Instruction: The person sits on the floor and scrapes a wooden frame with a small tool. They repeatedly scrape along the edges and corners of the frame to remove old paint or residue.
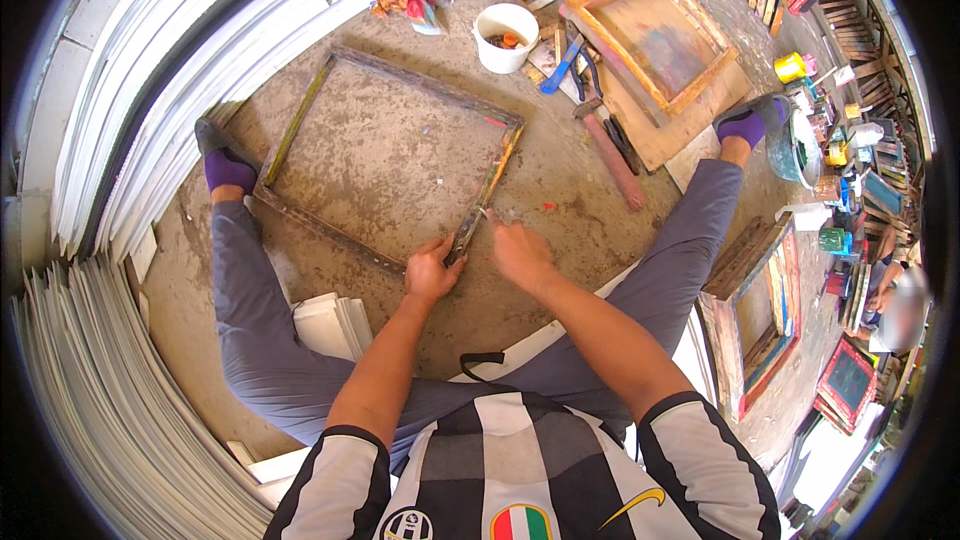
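Observation:
A worn, dark-stained wooden frame [430, 86] lies on the floor between my legs, with no mesh or panel visible in it. My left hand [433, 272] is closed round its near right corner, thumb on top. Just right of that corner is my right hand [521, 254], fingers curled and index finger reaching to the frame's right bar. A small light tip shows at that fingertip, but what it is I cannot make out. Beyond the right hand, a hammer [612, 158] with a reddish handle lies on the floor, near pliers [590, 70] and a blue-handled tool [563, 64].
A white bucket [482, 38] stands at the far middle, beside an orange-stained frame [700, 85] on a brown board. Stacked white sheets [150, 90] line the left. At right are more frames [725, 350], paint containers [832, 240] and another person [885, 300].

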